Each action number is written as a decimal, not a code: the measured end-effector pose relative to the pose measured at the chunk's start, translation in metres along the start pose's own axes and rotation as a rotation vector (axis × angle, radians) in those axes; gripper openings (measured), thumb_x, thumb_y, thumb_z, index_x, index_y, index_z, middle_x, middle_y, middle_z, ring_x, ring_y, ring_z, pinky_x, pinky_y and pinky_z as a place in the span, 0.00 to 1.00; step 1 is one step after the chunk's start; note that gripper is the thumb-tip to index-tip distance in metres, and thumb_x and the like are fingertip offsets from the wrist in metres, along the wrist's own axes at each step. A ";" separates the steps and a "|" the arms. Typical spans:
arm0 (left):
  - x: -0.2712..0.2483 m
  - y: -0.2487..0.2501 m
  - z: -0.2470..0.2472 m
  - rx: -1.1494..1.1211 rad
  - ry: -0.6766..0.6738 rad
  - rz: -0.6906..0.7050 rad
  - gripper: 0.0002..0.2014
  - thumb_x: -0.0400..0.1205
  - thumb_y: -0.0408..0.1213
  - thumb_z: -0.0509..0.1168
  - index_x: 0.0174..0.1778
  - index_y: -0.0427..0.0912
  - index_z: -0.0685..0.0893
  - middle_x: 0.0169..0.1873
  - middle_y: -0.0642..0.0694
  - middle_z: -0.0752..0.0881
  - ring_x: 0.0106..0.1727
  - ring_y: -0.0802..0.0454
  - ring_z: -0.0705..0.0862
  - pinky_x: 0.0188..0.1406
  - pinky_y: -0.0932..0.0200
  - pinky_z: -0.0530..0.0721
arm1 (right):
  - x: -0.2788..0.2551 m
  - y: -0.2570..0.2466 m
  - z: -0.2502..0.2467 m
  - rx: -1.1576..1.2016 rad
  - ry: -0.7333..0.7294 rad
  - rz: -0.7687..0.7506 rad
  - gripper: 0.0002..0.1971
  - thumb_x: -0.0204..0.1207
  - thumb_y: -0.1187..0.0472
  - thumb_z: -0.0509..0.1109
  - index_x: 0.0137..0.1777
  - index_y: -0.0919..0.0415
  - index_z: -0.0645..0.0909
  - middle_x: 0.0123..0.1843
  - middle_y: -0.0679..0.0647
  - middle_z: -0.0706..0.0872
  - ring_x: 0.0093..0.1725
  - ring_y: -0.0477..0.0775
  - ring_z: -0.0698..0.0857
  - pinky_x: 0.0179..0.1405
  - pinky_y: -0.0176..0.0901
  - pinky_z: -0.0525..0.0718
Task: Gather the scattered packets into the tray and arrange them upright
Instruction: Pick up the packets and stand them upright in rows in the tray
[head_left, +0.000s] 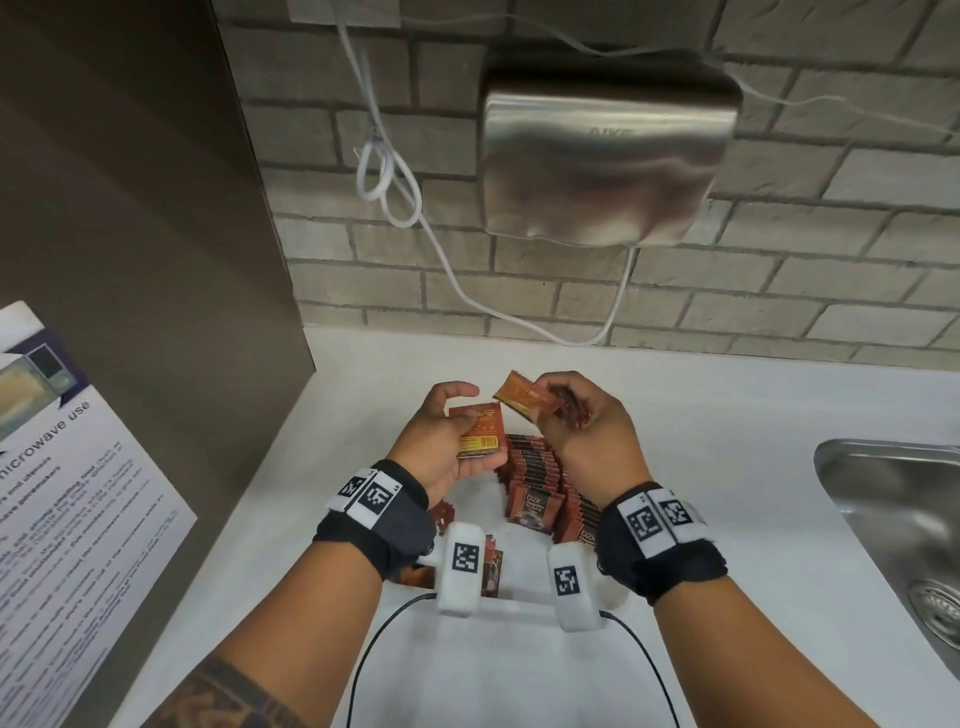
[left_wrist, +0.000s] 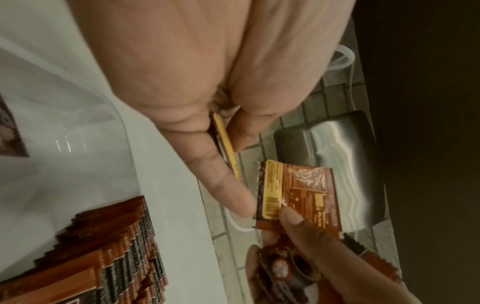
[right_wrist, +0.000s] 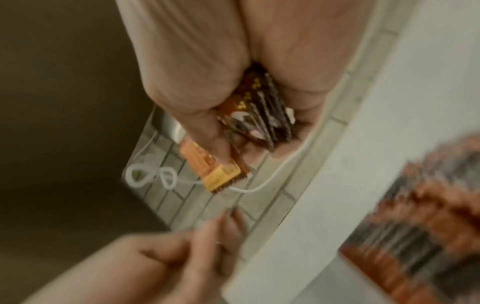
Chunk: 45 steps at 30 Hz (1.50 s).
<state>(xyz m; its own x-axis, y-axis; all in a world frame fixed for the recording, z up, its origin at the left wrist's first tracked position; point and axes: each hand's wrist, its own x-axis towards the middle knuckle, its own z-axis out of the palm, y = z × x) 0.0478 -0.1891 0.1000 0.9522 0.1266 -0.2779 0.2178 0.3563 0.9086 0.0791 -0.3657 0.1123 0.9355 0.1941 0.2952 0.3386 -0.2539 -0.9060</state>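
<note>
Below both hands (head_left: 457, 431), packets (head_left: 535, 512) (D2X)

Glossy, crinkled foil is seen on the packets (head_left: 535, 470), with serrated edges. The desk (head_left: 727, 415) is shown smooth, white and matt. Brushed metal is caught shining on the hand dryer (head_left: 608, 156) and sink (head_left: 893, 499); rough brick is seen on the wall (head_left: 831, 291).

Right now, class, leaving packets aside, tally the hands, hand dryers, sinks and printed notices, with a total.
Hands: 2 (left hand grips a packet, right hand grips a bundle of packets)
Hand dryer: 1
Sink: 1
Printed notice: 1
Total: 5
</note>
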 end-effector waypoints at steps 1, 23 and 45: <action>0.000 0.001 0.000 -0.014 -0.022 0.003 0.09 0.91 0.30 0.56 0.62 0.42 0.80 0.54 0.35 0.85 0.47 0.42 0.89 0.39 0.51 0.92 | -0.001 0.002 0.000 -0.097 -0.002 -0.118 0.14 0.76 0.70 0.74 0.51 0.47 0.86 0.46 0.45 0.88 0.44 0.43 0.86 0.45 0.30 0.81; 0.000 0.010 -0.007 0.243 -0.031 0.303 0.34 0.62 0.33 0.84 0.62 0.54 0.81 0.54 0.44 0.91 0.59 0.40 0.89 0.60 0.36 0.87 | -0.009 -0.002 -0.017 0.275 -0.443 0.422 0.21 0.71 0.73 0.79 0.63 0.64 0.82 0.46 0.66 0.91 0.40 0.59 0.86 0.41 0.48 0.82; -0.004 0.001 -0.006 0.458 -0.214 0.410 0.22 0.72 0.16 0.74 0.51 0.50 0.90 0.62 0.49 0.87 0.60 0.50 0.87 0.60 0.55 0.85 | -0.001 -0.008 -0.005 0.608 -0.194 0.542 0.26 0.69 0.70 0.80 0.68 0.66 0.81 0.57 0.64 0.91 0.52 0.61 0.90 0.53 0.57 0.89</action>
<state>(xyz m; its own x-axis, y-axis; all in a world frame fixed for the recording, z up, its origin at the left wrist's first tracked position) 0.0431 -0.1833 0.1003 0.9888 -0.0357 0.1452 -0.1485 -0.1180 0.9818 0.0755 -0.3683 0.1210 0.9003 0.3659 -0.2358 -0.3189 0.1856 -0.9294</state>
